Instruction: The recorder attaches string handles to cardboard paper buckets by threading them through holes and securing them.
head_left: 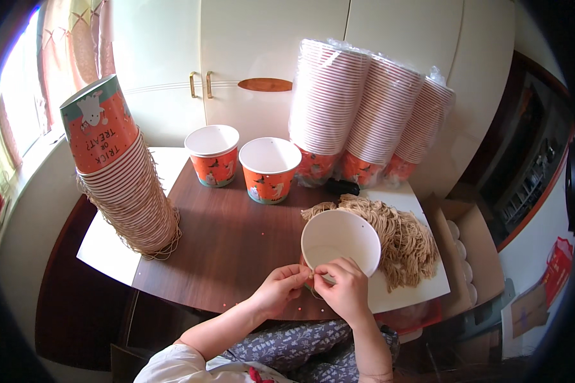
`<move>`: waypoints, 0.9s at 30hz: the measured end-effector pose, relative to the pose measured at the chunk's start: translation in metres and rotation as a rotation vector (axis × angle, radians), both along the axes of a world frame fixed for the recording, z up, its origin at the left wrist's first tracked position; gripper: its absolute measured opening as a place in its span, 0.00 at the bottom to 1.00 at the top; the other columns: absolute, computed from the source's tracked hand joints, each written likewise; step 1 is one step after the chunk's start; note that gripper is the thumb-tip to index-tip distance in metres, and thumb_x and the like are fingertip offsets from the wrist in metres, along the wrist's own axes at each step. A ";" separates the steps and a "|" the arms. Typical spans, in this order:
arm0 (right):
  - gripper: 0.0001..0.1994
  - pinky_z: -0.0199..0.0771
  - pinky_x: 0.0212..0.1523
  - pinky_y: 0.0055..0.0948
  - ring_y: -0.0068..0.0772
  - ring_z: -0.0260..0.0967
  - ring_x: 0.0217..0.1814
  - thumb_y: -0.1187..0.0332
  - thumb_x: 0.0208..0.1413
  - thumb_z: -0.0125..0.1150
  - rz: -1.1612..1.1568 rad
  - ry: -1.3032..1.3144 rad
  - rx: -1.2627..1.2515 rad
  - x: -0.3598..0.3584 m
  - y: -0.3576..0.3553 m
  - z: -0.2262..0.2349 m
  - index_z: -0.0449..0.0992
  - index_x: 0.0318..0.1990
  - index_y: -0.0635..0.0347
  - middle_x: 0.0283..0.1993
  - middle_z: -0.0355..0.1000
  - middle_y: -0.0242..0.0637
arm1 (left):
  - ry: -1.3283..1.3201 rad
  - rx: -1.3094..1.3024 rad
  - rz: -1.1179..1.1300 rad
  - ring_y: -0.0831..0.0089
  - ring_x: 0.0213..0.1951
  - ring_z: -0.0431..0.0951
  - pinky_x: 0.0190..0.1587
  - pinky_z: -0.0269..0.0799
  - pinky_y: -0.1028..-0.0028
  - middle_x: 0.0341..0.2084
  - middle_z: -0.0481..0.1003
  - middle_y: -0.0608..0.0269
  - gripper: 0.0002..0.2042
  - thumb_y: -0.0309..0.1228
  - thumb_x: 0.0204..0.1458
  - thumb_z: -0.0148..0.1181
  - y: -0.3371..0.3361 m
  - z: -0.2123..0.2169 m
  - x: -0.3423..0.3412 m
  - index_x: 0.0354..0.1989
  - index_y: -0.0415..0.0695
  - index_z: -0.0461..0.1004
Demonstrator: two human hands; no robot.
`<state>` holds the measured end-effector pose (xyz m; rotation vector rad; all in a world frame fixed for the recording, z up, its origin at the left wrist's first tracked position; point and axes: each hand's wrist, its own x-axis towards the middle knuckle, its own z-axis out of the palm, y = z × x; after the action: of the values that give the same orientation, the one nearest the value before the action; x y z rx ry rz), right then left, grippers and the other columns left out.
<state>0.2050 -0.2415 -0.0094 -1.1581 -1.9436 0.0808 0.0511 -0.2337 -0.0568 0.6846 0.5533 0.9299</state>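
A white-lined paper bucket stands tilted toward me near the table's front edge. At its near-left rim, my left hand and my right hand meet with fingertips pinched together. Between them is a thin tan cord, mostly hidden by the fingers; a short bit of it shows just below. The right fingers lie over the bucket's near rim. Just right of the bucket lies a heap of tan cords.
Two orange printed buckets stand behind. A tall upside-down stack of buckets with hanging cords rises at left. Several plastic-wrapped bucket stacks stand at the back right, near a small black object. A cardboard box sits right of the table.
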 end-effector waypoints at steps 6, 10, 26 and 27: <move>0.06 0.68 0.29 0.31 0.35 0.67 0.29 0.74 0.36 0.63 0.074 0.054 0.097 0.002 0.001 -0.001 0.72 0.24 0.55 0.26 0.68 0.29 | -0.071 -0.046 0.002 0.88 0.27 0.65 0.26 0.57 0.87 0.28 0.71 0.73 0.06 0.32 0.55 0.51 0.001 -0.002 -0.003 0.35 0.44 0.70; 0.07 0.66 0.29 0.31 0.33 0.66 0.28 0.72 0.36 0.66 0.093 0.020 0.132 0.001 0.001 0.000 0.72 0.23 0.54 0.26 0.68 0.28 | -0.084 -0.050 0.002 0.88 0.29 0.67 0.27 0.59 0.88 0.29 0.71 0.72 0.06 0.32 0.55 0.50 0.001 -0.006 -0.005 0.35 0.43 0.70; 0.07 0.65 0.31 0.31 0.34 0.67 0.28 0.75 0.33 0.66 0.022 -0.074 0.164 -0.002 0.000 -0.001 0.73 0.22 0.55 0.25 0.68 0.29 | -0.049 -0.028 0.050 0.91 0.24 0.62 0.25 0.54 0.88 0.24 0.68 0.77 0.06 0.34 0.55 0.52 -0.001 -0.001 -0.001 0.34 0.46 0.71; 0.07 0.66 0.31 0.31 0.34 0.67 0.28 0.76 0.34 0.65 0.037 -0.054 0.143 -0.002 0.000 -0.001 0.73 0.22 0.55 0.26 0.69 0.29 | -0.034 -0.028 0.060 0.91 0.24 0.62 0.25 0.54 0.88 0.24 0.69 0.77 0.06 0.34 0.55 0.52 -0.001 0.000 -0.001 0.36 0.46 0.71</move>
<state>0.2035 -0.2414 -0.0103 -1.0405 -1.9839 -0.0692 0.0503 -0.2352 -0.0567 0.6289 0.5585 0.9862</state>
